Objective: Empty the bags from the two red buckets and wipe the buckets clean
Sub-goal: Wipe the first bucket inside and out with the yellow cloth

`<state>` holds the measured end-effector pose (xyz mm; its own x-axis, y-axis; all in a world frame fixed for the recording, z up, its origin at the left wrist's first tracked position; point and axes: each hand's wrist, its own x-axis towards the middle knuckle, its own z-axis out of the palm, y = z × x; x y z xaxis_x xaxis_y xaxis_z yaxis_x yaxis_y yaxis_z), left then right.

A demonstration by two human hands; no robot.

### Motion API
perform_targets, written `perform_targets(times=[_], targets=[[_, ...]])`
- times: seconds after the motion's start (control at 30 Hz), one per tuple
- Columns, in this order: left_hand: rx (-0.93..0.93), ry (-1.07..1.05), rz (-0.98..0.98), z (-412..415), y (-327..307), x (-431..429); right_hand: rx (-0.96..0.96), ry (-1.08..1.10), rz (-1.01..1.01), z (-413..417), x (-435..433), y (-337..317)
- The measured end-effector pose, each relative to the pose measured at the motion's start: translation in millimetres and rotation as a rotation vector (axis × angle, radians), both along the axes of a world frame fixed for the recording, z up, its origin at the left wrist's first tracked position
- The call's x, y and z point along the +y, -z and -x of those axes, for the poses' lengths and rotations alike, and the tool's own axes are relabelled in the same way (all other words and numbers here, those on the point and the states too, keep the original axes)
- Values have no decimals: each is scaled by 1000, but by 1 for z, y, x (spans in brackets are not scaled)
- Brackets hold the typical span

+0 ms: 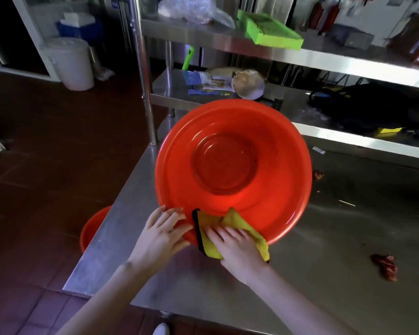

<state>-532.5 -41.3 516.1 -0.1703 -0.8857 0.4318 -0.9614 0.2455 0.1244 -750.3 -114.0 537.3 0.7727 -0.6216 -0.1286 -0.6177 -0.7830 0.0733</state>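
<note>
A large red bucket [179,165] is sitting on the steel table [324,238], close to its near-left corner, with its open mouth facing up and towards the camera so that the round base inside is showing. Both hands are working at the rim nearest the person. The left hand [160,235] is lying with spread, straight fingers against the near-left part of the rim, bracing it and gripping nothing. Just to its right, the right hand [237,247] is pressing a folded yellow cloth [235,218] with a black edge flat onto the near rim; its fingers are lying stretched over the cloth rather than curling round it. The cloth is draping over the rim, one corner pointing into the bucket. The two hands are sitting side by side, nearly touching.

A second red bucket [92,228] is standing on the dark tiled floor [46,165] beside the left edge of the table, partly hidden by it. A dark red scrap [385,265] is lying on the table well to the right of the hands.
</note>
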Motion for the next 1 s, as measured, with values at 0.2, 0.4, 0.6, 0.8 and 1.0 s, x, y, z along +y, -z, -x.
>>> perform_targets(times=[0.2, 0.4, 0.6, 0.8, 1.0], targets=[[471, -438, 57, -26, 17, -19, 90, 31, -9, -27, -27, 30], [728, -551, -125, -56, 43, -58, 235, 80, -48, -33, -48, 57], [748, -438, -167, -71, 67, -93, 229, 162, -130, -28, -75, 66], [788, -299, -245, -76, 83, -119, 173, 247, -224, -32, -84, 69], [962, -272, -327, -58, 110, -132, 13, 330, -309, -60, -96, 84]])
